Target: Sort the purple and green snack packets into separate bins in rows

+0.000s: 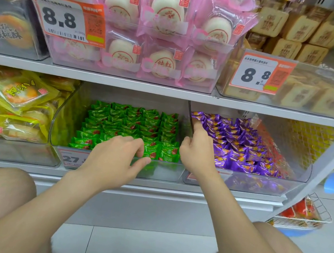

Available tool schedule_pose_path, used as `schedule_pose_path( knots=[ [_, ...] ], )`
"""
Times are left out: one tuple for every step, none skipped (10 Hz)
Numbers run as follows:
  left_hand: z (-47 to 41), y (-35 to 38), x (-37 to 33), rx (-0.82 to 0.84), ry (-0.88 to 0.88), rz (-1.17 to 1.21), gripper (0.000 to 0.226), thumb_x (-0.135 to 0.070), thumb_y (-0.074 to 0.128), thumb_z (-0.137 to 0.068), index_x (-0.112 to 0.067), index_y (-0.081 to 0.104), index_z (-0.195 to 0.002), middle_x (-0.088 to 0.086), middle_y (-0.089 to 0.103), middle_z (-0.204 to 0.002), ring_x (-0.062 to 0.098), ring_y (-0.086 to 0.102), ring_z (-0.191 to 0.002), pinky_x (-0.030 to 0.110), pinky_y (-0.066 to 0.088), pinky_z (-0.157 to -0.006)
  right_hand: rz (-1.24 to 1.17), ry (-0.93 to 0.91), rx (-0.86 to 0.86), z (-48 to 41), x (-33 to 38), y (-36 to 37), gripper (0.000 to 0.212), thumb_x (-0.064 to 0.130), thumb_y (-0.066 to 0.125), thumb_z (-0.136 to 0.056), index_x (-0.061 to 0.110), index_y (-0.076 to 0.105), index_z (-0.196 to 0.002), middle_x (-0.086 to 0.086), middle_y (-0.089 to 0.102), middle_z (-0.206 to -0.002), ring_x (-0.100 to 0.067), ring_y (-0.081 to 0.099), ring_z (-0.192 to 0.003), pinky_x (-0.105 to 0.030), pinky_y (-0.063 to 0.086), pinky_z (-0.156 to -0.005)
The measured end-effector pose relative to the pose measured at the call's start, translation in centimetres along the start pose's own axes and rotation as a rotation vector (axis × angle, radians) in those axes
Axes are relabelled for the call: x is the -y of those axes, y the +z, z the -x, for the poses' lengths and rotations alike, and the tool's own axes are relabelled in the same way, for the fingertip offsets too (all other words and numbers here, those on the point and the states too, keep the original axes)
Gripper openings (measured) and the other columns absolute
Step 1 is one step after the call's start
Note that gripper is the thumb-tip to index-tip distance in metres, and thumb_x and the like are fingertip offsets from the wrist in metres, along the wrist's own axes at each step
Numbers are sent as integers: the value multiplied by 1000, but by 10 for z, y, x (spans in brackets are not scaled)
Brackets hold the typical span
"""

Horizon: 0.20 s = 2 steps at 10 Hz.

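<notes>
A price tag point(66, 19) on the bin of pink-wrapped buns point(126, 75) reads 8.8, above a barcode and beside a QR code. Another tag point(260, 73) on the bin of tan square cakes point(316, 106) also reads 8.8. The label point(71, 158) on the bin of green packets point(63, 115) shows 27, the rest hidden by the left hand point(113, 157).

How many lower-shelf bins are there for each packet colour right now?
Yellow bin: 1
Green bin: 1
Purple bin: 1
Total: 3 bins
</notes>
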<state>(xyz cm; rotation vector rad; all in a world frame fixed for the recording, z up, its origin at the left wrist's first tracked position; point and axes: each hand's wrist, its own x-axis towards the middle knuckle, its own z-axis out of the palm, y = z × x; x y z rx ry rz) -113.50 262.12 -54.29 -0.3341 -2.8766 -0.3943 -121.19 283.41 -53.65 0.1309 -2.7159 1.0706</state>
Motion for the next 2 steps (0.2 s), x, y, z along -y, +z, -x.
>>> schedule_pose_path(
  knots=[
    [3, 0, -1, -1, -31, 86, 27, -62, 53, -98, -36, 59, -95, -16, 54, -84, 9, 56, -86, 36, 52, -68, 193, -8, -77, 12, 12, 7, 60, 3, 56, -83, -1, 43, -141, -21, 57, -119, -42, 56, -110, -47, 46, -86],
    [2, -5, 2, -67, -77, 316, 15, -49, 61, -98, -35, 66, -94, -16, 64, -82, 4, 60, -81, 34, 52, -72, 496, -84, -230, 26, 27, 19, 67, 20, 62, -74, 8, 52, -139, -17, 51, -133, -41, 48, -124, -55, 43, -103]
  ],
)
